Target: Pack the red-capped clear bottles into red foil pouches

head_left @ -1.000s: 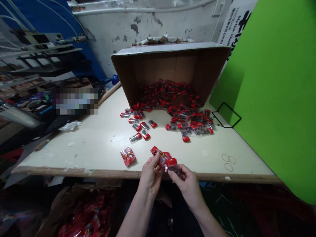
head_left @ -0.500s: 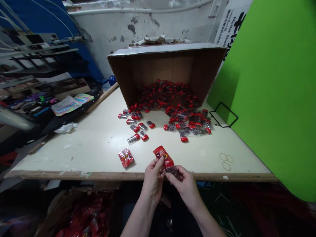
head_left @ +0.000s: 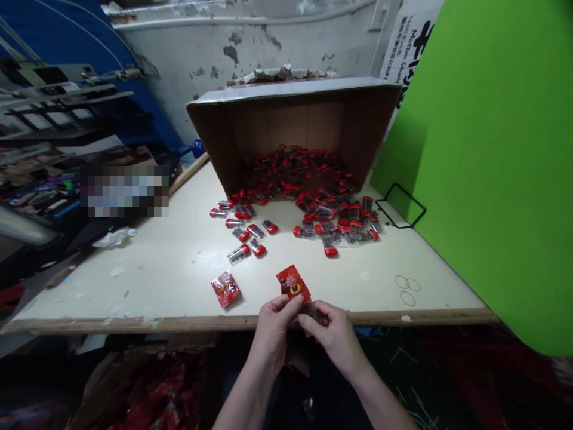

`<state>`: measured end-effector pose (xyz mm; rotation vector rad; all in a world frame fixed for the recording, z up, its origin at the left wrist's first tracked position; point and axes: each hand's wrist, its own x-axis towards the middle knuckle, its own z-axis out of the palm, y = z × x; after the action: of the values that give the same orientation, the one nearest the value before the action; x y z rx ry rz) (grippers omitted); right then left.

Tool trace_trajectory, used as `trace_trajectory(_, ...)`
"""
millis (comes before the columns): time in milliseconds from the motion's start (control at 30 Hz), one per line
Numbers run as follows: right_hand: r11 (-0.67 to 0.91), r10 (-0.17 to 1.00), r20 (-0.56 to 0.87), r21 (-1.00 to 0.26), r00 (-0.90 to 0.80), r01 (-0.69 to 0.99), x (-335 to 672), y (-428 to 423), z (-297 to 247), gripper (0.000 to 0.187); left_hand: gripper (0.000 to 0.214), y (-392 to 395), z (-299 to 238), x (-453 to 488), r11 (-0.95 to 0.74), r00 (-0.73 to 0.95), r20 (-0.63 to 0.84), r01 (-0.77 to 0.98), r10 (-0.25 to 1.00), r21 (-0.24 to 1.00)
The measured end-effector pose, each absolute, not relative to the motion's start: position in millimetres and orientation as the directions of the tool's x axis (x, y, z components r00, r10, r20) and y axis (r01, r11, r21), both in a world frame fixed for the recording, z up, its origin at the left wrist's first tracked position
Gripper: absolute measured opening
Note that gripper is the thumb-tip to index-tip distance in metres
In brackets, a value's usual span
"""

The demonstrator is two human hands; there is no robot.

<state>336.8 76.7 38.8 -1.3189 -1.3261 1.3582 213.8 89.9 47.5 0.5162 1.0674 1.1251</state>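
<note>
Being pinched between the left hand (head_left: 274, 334) and the right hand (head_left: 331, 337), a red printed packet (head_left: 293, 285) is held just above the front edge of the cream-topped table (head_left: 156, 280). Both hands are closed on it, with the fingertips pressed around its lower end (its dark, clear lower part is mostly hidden by the fingers). One similar packet (head_left: 225, 289) has been laid flat on the table, to the left of the hands. Far more is left: a heap of red-capped clear capsules (head_left: 290, 173) is piled inside the tipped cardboard carton (head_left: 293, 122), and loose capsules (head_left: 242, 234) are scattered over the tabletop before its open side.
</note>
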Motion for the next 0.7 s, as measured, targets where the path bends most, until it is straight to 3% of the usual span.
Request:
trace_trajectory(67, 0.026, 0.999, 0.013, -0.946, -0.04, 0.323, 336.0, 76.4, 39.2, 0.02, 0.021, 89.1, 44.7, 214.6, 0.365, -0.036, -0.421, -0.433, 0.906, 0.824)
trace_trajectory(133, 0.073, 0.997, 0.071, -0.917, -0.02, 0.391, 335.8, 76.0, 38.7, 0.018, 0.022, 88.3, 43.6, 214.8, 0.354, -0.057, -0.418, -0.436, 0.907, 0.827)
trace_trajectory(233, -0.067, 0.988, -0.089, -0.983, -0.129, 0.171, 336.5, 75.9, 36.3, 0.022, 0.023, 87.0, 45.7, 213.9, 0.392, 0.005, -0.449, -0.498, 0.893, 0.774)
trace_trajectory(333, -0.248, 0.943, -0.228, -0.967, -0.243, -0.054, 336.3, 75.6, 35.1, 0.025, 0.025, 84.9, 48.9, 213.0, 0.435, 0.065, -0.474, -0.52, 0.878, 0.735)
trace_trajectory(400, -0.223, 0.956, -0.214, -0.975, -0.203, -0.019, 335.1, 74.5, 36.0, 0.026, 0.024, 83.0, 49.9, 213.4, 0.419, 0.024, -0.472, -0.501, 0.881, 0.757)
trace_trajectory(567, 0.018, 1.0, 0.01, -0.95, -0.029, 0.312, 331.1, 70.9, 37.0, 0.019, 0.022, 79.1, 49.9, 216.2, 0.362, -0.111, -0.451, -0.442, 0.886, 0.821)
trace_trajectory(700, -0.079, 0.991, -0.09, -0.99, -0.095, 0.114, 331.3, 71.5, 33.4, 0.023, 0.023, 78.1, 52.6, 215.5, 0.39, -0.075, -0.491, -0.508, 0.868, 0.768)
